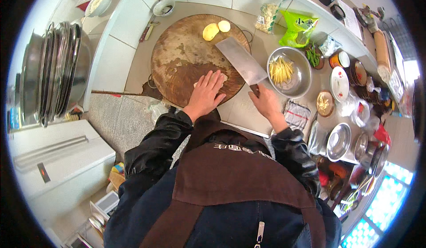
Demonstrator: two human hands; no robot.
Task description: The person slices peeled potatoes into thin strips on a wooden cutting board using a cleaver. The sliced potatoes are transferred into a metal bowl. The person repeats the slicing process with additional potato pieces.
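Observation:
My left hand [208,93] lies flat, fingers stretched out, on a crumpled pale cloth [225,78] near the front of a round wooden chopping block [186,48]. The hand covers most of the cloth, so its full shape is hidden. In my right hand [268,103] is the handle of a Chinese cleaver [241,60]. Its broad blade slants up and left over the block's right edge. A peeled potato [210,32] and a smaller pale cut piece [224,26] lie at the far side of the block. Dark wet patches mark the wood around my left hand.
Right of the cleaver stands a steel bowl [304,78] holding yellow strips [281,70]. Beyond it are a green bag [298,30], green chillies [313,55] and a dish of chopped garlic [323,103]. A folded checked cloth [296,114] lies by my right wrist. Tiled walls border the counter.

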